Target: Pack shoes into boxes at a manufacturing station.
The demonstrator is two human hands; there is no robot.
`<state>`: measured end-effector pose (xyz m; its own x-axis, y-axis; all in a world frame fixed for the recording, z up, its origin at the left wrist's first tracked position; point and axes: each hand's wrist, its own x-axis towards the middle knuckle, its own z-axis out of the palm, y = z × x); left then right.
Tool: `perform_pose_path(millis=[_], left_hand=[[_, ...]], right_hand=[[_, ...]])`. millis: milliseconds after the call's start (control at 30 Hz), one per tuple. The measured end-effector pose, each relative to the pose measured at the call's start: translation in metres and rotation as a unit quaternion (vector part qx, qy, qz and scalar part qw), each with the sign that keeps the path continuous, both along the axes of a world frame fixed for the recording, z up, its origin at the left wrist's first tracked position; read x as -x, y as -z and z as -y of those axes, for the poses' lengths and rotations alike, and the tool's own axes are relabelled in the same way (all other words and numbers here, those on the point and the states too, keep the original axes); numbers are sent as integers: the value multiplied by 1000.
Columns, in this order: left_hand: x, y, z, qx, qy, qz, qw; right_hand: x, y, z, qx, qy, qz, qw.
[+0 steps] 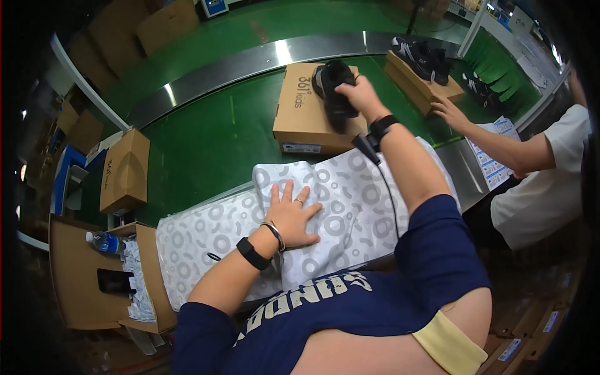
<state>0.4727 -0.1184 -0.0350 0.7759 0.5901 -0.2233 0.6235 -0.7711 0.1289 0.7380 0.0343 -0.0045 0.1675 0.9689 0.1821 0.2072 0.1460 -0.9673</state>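
My left hand [292, 215] lies flat with fingers spread on white wrapping paper [344, 203] printed with grey rings and arcs. Farther off, my right hand [362, 97] is closed on a black shoe [335, 87], held over the right part of a closed brown shoebox [291, 115]. Motion blurs the shoe, and I cannot tell if it is one or a pair. Beside my right wrist hangs a black device [367, 149] with a thin cable running toward me. Both wrists wear black bands.
A co-worker's hand [451, 114] touches another shoebox [412, 84] carrying black shoes [422, 59]. More black shoes [480, 89] stand beyond. At left are a shoebox [127, 172] and an open carton [75, 275] with small packets, a bottle [105, 242] and a phone-like black object [115, 281].
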Motion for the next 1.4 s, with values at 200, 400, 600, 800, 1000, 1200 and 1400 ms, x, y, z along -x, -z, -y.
perform_pose_path(millis=[200, 400, 600, 800, 1000, 1200, 1400], left_hand=[[5, -7, 0, -8, -25, 3, 1000], [4, -7, -2, -26, 6, 25, 999], [13, -3, 3, -28, 11, 46, 998], [11, 5, 3, -27, 4, 74, 997], [9, 6, -1, -38, -1, 87, 995], [18, 5, -3, -5, -4, 156, 988], [5, -47, -10, 634, -270, 454, 565]], right_hand=[[11, -42, 147, -290, -94, 260, 916], [68, 37, 272, -226, -189, 476, 829], [-76, 90, 280, 71, 322, 394, 858], [-96, 146, 298, 84, 396, 466, 787], [-89, 120, 282, 173, 424, 442, 771], [-56, 87, 266, 62, 356, 547, 755], [86, -10, 281, -219, 0, 683, 697]])
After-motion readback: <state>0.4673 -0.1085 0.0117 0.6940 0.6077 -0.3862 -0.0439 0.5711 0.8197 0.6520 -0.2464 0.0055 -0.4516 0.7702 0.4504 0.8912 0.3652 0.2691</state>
